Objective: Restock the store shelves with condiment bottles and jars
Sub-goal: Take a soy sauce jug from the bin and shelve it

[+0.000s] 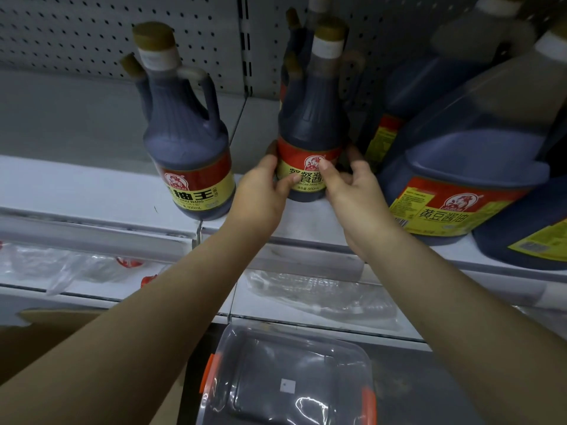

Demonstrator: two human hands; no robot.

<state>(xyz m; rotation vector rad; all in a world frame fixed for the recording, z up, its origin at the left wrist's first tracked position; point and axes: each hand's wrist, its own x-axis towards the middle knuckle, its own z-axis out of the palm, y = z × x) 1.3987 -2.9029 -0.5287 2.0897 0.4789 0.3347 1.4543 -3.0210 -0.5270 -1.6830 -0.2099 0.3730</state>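
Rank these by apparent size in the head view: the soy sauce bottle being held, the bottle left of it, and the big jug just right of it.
1. The jug, clearly largest.
2. The left bottle and held bottle: same shape, about equal; nearness may differ, so unranked.

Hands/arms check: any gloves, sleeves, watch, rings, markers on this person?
Nothing worn that shows. Left hand and right hand are bare: no gloves, rings, watch or wristband. No sleeve reaches into view on either side, and there are no markers or tape.
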